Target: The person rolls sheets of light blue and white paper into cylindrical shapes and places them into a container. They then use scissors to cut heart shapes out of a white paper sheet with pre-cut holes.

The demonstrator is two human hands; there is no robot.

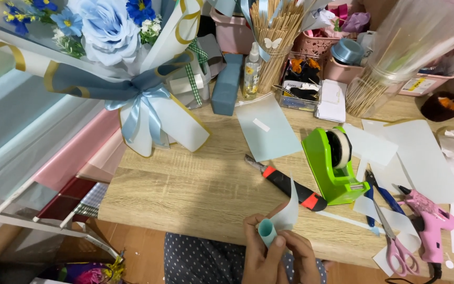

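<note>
Here both hands are cut off by the bottom edge, wrists unseen. The left hand and right hand together pinch a pale blue paper, rolled into a small tube (its loose end rises as a white flap). It sits just off the counter edge, near a knife and green tape dispenser.

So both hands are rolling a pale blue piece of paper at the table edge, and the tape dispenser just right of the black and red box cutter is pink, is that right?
Not quite. The head view shows the tape dispenser is bright green, not pink. The rest holds: the left hand and right hand roll pale blue paper at the table edge, and the dispenser sits right of the black and red box cutter.
</note>
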